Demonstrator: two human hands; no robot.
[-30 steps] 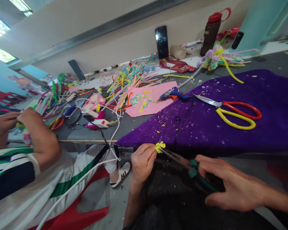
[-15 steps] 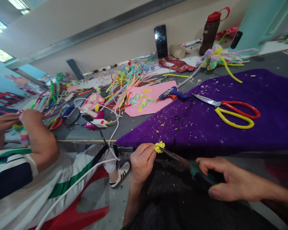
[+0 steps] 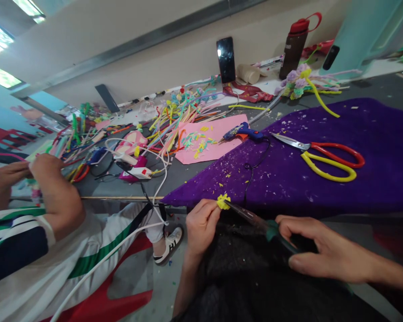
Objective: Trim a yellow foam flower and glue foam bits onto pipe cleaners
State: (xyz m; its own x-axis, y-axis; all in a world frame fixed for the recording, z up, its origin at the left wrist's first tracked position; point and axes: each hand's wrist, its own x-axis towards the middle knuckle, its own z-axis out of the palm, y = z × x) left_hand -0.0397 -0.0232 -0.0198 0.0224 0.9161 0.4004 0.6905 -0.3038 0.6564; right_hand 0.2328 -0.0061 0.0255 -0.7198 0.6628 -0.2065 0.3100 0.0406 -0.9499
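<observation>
My left hand (image 3: pixel 203 223) is closed in a pinch on a small, fuzzy yellow flower (image 3: pixel 223 201), just in front of the table edge. It looks made of pipe cleaner. My right hand (image 3: pixel 317 248) grips a pair of scissors (image 3: pixel 251 216) with dark, green-tinged handles. The blades point left and their tips touch the yellow flower. Above my hands a purple cloth (image 3: pixel 208 183) covers the table edge, strewn with tiny yellow and white scraps. Red-and-yellow-handled scissors (image 3: pixel 305 145) lie on it.
A blue glue gun (image 3: pixel 243 132) rests across a pink sheet (image 3: pixel 188 154) with clippings. Behind lie pipe cleaners (image 3: pixel 171 116), a propped phone (image 3: pixel 225 60) and a bottle (image 3: pixel 292 49). At left sits another person (image 3: pixel 53 188), handling something. A white cable (image 3: pixel 121 241) hangs near them.
My left hand and the yellow flower have shifted very slightly within the view. The scissor tips stay at the flower, and my right hand has barely moved.
</observation>
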